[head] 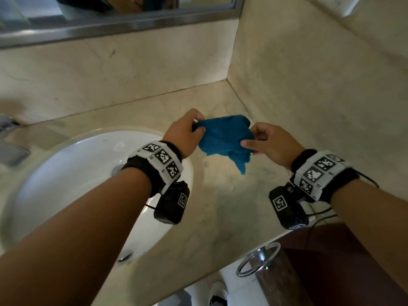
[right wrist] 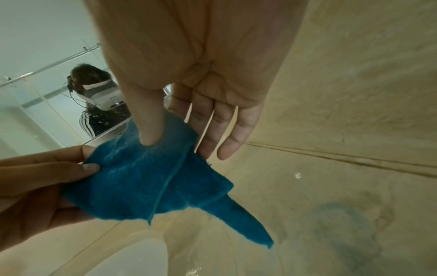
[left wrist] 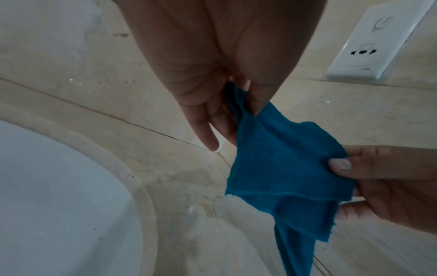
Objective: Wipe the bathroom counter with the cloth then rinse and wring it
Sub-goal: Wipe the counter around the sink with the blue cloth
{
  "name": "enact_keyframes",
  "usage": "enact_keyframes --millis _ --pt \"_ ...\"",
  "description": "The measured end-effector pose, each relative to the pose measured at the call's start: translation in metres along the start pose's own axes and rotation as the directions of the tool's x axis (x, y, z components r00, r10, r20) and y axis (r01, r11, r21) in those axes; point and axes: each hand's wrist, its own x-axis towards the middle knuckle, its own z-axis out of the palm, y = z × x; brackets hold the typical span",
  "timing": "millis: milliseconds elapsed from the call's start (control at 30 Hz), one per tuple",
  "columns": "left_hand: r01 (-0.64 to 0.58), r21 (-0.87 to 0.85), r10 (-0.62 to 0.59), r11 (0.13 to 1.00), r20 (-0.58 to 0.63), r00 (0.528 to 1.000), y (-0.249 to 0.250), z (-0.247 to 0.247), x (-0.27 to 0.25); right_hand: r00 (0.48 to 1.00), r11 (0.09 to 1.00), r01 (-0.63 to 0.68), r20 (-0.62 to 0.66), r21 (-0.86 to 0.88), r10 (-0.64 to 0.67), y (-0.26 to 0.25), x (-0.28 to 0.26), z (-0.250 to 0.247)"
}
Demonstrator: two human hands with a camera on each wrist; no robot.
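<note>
A blue cloth [head: 225, 138] hangs in the air above the beige marble counter [head: 220, 206], to the right of the sink. My left hand [head: 187, 131] pinches its left edge and my right hand [head: 262, 140] pinches its right edge between thumb and fingers. One corner of the cloth dangles toward the counter. The left wrist view shows the cloth [left wrist: 283, 168] pinched by my left hand [left wrist: 234, 104], with the right hand's thumb [left wrist: 340, 164] on it. Seen from the right wrist, the cloth [right wrist: 151, 179] is under my right thumb [right wrist: 149, 130], while the other fingers stay straight.
A white oval sink [head: 72, 173] lies at the left with a drain [head: 117, 168] and a tap [head: 8, 129] at the far left. A mirror [head: 110, 16] hangs above. The side wall [head: 320, 85] closes the right, with a socket [left wrist: 378, 46]. A metal ring [head: 258, 259] juts below the front edge.
</note>
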Motion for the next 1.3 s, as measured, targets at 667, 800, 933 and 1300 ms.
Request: enact_keyframes --millis 667,800,933,1300 --pt "-0.038 0.083 0.037 0.996 0.015 0.999 0.017 -0.04 -0.007 0.991 0.998 -0.016 0.131 -0.058 0.023 -0.019 -0.017 -0.01" --pt "-0.023 0.071 0.019 0.997 0.048 0.999 0.014 -0.038 -0.006 0.994 0.999 -0.016 0.112 -0.032 0.019 -0.018 -0.016 -0.005" --pt "0.05 -0.007 -0.049 0.999 0.12 0.992 0.002 -0.023 -0.005 0.991 0.995 -0.097 0.097 0.007 0.096 -0.01 -0.011 -0.005" --pt "0.103 0.147 -0.123 0.984 0.135 0.983 -0.035 0.046 -0.001 0.99 0.856 -0.139 -0.094 -0.497 0.106 0.046 0.022 0.008"
